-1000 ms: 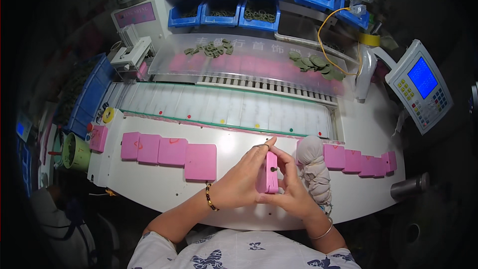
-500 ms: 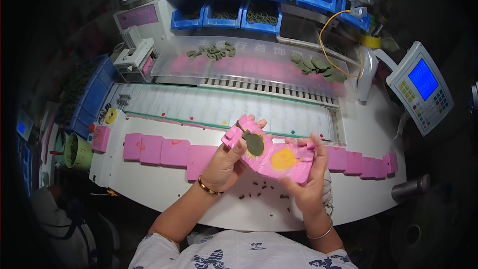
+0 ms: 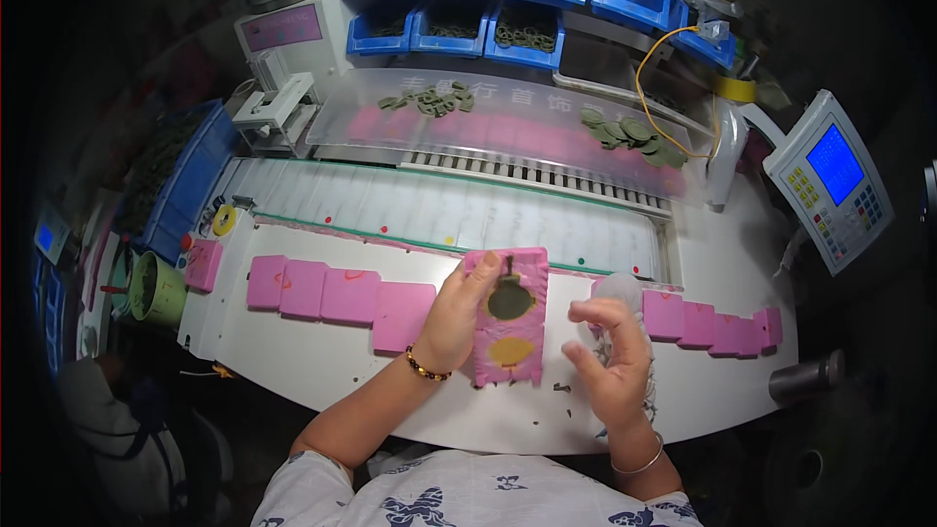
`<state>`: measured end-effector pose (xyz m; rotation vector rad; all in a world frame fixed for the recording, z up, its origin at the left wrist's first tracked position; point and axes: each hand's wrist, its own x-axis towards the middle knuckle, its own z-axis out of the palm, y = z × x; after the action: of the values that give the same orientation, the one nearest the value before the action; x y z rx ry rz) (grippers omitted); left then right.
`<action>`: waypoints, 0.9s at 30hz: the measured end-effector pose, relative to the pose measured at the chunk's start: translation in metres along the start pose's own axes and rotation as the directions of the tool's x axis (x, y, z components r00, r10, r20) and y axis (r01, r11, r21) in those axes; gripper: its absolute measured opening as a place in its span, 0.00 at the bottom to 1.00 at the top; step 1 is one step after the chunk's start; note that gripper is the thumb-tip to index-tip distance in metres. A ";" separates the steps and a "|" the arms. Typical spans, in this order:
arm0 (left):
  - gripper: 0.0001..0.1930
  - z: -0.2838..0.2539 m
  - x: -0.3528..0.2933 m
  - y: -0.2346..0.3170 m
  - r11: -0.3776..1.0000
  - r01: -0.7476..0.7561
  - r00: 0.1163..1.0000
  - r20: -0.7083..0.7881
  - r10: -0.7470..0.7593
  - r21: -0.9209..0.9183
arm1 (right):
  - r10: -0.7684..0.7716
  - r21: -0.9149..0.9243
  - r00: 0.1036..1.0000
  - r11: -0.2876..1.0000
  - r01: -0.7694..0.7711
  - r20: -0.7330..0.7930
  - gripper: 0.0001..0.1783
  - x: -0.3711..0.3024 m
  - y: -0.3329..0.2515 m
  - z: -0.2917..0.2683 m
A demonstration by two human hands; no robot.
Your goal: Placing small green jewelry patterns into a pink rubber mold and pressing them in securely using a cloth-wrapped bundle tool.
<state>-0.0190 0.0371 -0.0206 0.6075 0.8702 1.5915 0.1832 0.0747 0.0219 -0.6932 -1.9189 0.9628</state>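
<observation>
My left hand grips the upper left edge of a flat pink rubber mold, thumb on top, holding it lengthwise above the white table. A dark green oval wax piece with a thin stem lies in its upper hollow. Below that is a yellow-stained round patch. To the right, apart from the mold, my right hand has its thumb and fingers spread with nothing between them. Partly behind this hand lies a pale cloth bundle.
Rows of pink mold blocks stand on the table at left, with more blocks at right. Beyond is a glass-edged panel. Green wax pieces lie on a clear cover. Blue bins stand behind; a keypad screen stands right.
The mold was held in both hands and tilted; it is now upright lengthwise in my left hand alone. My right hand has let go and opened beside it.
</observation>
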 end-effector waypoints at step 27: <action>0.09 -0.004 -0.005 -0.012 0.948 0.002 1.000 -0.006 0.000 0.318 | -0.048 0.207 0.997 0.977 0.060 -0.063 0.07 0.040 -0.014 -0.002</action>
<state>-0.0141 0.0324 -0.0321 0.8293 1.1431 1.4628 0.1647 0.0978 0.0524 -0.5383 -1.7467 1.0797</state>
